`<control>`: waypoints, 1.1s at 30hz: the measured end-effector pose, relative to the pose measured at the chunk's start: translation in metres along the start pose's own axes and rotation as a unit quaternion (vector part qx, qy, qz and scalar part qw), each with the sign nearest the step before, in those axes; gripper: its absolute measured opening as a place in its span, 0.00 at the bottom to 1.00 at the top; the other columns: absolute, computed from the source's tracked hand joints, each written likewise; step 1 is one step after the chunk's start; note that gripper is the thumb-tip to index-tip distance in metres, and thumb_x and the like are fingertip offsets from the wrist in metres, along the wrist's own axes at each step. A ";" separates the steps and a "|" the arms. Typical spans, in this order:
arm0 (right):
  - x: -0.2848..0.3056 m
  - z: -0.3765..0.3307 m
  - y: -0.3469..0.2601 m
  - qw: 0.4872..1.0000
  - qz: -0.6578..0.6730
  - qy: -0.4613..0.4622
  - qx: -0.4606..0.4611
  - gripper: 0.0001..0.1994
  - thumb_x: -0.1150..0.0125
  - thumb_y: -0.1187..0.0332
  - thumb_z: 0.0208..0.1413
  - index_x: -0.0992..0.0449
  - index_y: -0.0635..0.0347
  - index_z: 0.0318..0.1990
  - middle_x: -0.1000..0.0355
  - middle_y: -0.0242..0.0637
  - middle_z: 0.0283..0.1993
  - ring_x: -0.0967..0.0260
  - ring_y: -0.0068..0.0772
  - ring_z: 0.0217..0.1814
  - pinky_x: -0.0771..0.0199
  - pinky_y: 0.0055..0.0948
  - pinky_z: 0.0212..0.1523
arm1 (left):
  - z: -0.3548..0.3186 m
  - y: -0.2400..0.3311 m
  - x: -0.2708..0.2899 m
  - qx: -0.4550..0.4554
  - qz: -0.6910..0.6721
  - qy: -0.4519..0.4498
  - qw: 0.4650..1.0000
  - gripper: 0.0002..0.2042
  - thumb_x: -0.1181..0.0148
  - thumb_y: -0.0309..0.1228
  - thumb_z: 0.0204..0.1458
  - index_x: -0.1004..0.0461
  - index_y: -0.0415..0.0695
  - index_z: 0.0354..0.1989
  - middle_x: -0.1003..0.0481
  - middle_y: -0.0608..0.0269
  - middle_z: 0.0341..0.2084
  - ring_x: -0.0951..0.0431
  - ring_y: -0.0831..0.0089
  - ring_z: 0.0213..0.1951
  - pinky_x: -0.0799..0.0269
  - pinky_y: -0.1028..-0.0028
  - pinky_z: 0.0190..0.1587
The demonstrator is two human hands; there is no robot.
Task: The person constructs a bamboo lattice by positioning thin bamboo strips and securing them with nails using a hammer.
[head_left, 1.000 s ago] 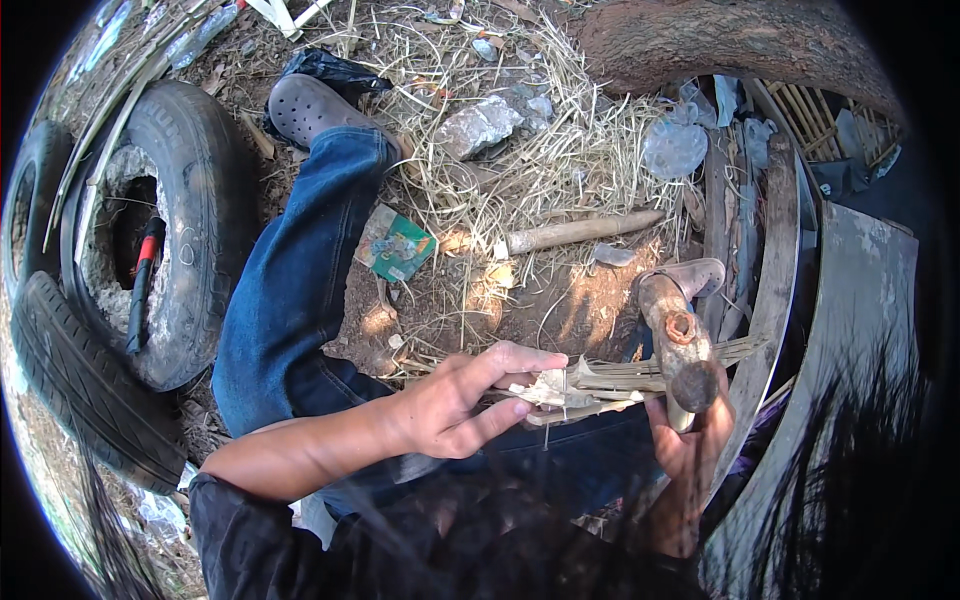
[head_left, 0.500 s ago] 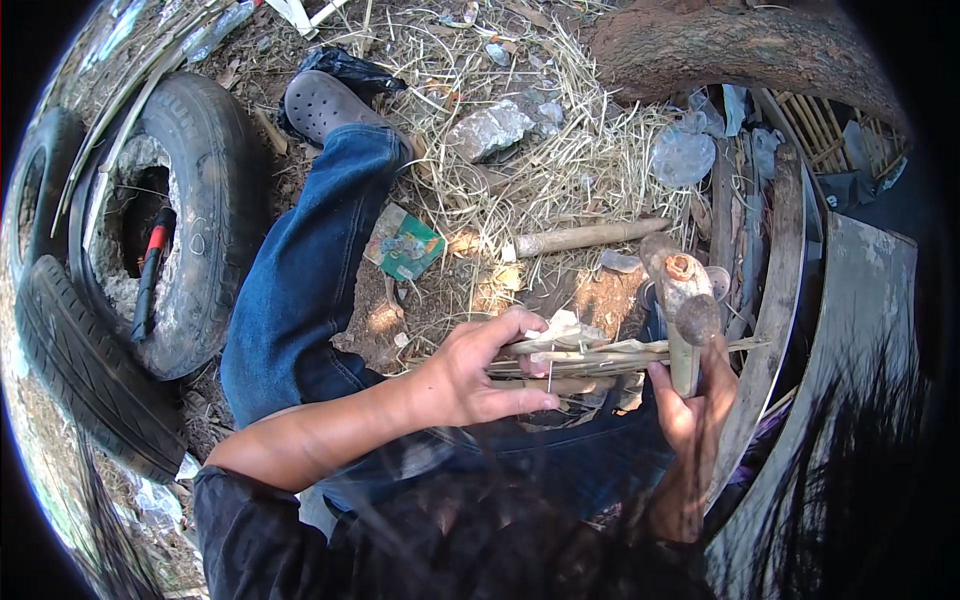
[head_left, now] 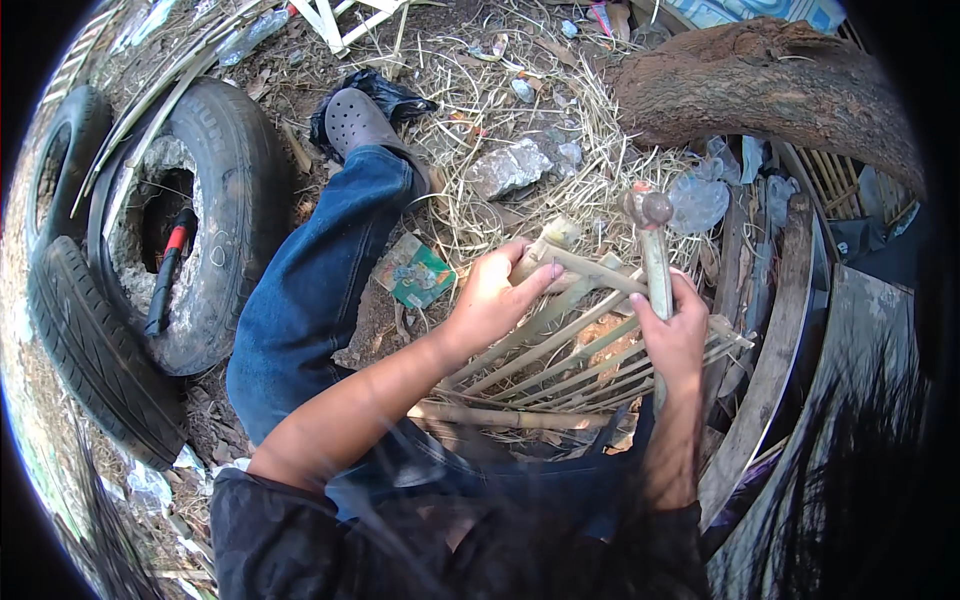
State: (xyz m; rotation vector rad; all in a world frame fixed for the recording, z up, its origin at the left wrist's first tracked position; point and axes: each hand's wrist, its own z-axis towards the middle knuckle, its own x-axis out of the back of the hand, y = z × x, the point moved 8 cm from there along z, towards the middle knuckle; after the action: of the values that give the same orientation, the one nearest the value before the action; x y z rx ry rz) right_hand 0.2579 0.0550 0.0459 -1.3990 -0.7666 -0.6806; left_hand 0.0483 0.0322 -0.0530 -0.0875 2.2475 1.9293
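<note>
Hammer (head_left: 656, 265) in right hand (head_left: 677, 335), slats (head_left: 600, 271), probably bamboo

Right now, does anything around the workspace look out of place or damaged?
Yes: a black, red-banded tool leans across a tire's opening, an odd resting place, and that opening's edge carries a rough pale crust. A flat green scrap lies on the ground beside the jeans leg, like stray litter.

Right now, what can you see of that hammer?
The hammer has a rounded, dull brownish head, apparently metal, on a pale, straight handle that looks wooden. Its head is toward the top of the picture; the right hand grips the handle. A pale strip reaches close to it; whether they touch is unclear.
</note>
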 end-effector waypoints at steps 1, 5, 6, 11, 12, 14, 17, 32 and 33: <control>-0.007 0.014 0.017 0.999 0.007 -0.014 -0.048 0.12 0.33 0.74 0.44 0.25 0.70 0.36 0.27 0.47 0.35 0.28 0.41 0.35 0.30 0.32 0.40 | 0.017 -0.010 -0.005 -0.005 -0.031 0.026 0.999 0.11 0.38 0.33 0.58 0.26 0.36 0.40 0.24 0.69 0.26 0.29 0.85 0.30 0.31 0.78 0.33; -0.043 0.079 0.074 0.992 -0.055 -0.071 -0.088 0.14 0.33 0.68 0.45 0.23 0.68 0.38 0.27 0.44 0.25 0.29 0.36 0.27 0.29 0.34 0.34 | 0.083 -0.067 -0.017 0.057 -0.059 0.044 0.996 0.13 0.41 0.37 0.60 0.25 0.36 0.41 0.25 0.68 0.25 0.29 0.84 0.25 0.32 0.79 0.27; -0.056 0.092 0.078 0.989 -0.038 -0.093 -0.107 0.15 0.32 0.67 0.45 0.23 0.67 0.39 0.25 0.45 0.28 0.28 0.34 0.29 0.29 0.34 0.35 | 0.096 -0.089 -0.020 0.096 -0.063 0.043 0.992 0.14 0.42 0.37 0.60 0.25 0.36 0.41 0.24 0.67 0.25 0.29 0.84 0.24 0.33 0.79 0.26; -0.122 0.148 0.149 0.979 0.000 -0.157 -0.132 0.16 0.32 0.68 0.47 0.22 0.67 0.42 0.24 0.40 0.29 0.28 0.28 0.30 0.29 0.31 0.35 | 0.147 -0.159 -0.006 0.146 0.024 0.139 0.979 0.19 0.39 0.44 0.55 0.21 0.35 0.30 0.23 0.52 0.17 0.22 0.67 0.23 0.29 0.66 0.30; -0.134 0.154 0.161 0.976 0.007 -0.172 -0.133 0.16 0.32 0.68 0.47 0.22 0.67 0.43 0.24 0.40 0.29 0.28 0.29 0.29 0.29 0.31 0.35 | 0.153 -0.169 -0.004 0.160 0.049 0.152 0.974 0.20 0.38 0.44 0.54 0.21 0.35 0.30 0.23 0.50 0.18 0.21 0.63 0.24 0.28 0.65 0.31; -0.150 0.167 0.183 0.974 0.015 -0.184 -0.133 0.16 0.32 0.68 0.47 0.21 0.66 0.43 0.24 0.38 0.28 0.29 0.26 0.28 0.29 0.30 0.34 | 0.162 -0.186 -0.004 0.186 0.098 0.176 0.962 0.21 0.38 0.45 0.53 0.21 0.35 0.30 0.23 0.46 0.20 0.20 0.55 0.26 0.28 0.61 0.33; -0.169 0.175 0.223 0.962 0.002 -0.215 -0.169 0.15 0.32 0.68 0.48 0.21 0.66 0.43 0.24 0.36 0.28 0.30 0.24 0.28 0.30 0.28 0.33 | 0.168 -0.191 -0.005 0.224 0.161 0.204 0.940 0.26 0.38 0.51 0.51 0.22 0.33 0.28 0.23 0.44 0.20 0.21 0.52 0.26 0.28 0.58 0.34; -0.201 0.193 0.261 0.935 0.021 -0.281 -0.215 0.15 0.33 0.72 0.50 0.23 0.68 0.44 0.23 0.35 0.36 0.29 0.23 0.35 0.30 0.26 0.40 | 0.182 -0.226 0.009 0.328 0.226 0.169 0.902 0.35 0.42 0.63 0.47 0.21 0.33 0.24 0.23 0.38 0.23 0.20 0.44 0.31 0.25 0.54 0.37; -0.199 0.194 0.261 0.938 0.021 -0.278 -0.207 0.15 0.33 0.72 0.50 0.23 0.68 0.44 0.23 0.35 0.36 0.29 0.23 0.35 0.30 0.27 0.41 | 0.182 -0.223 0.009 0.322 0.230 0.169 0.903 0.35 0.42 0.63 0.47 0.21 0.33 0.24 0.23 0.38 0.23 0.20 0.44 0.31 0.25 0.54 0.37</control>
State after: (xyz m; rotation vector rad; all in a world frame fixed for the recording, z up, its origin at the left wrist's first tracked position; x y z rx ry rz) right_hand 0.3357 0.2598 -0.2661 -2.0346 -1.0704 -0.4213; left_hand 0.0925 0.1775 -0.2980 0.2397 3.2679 1.2794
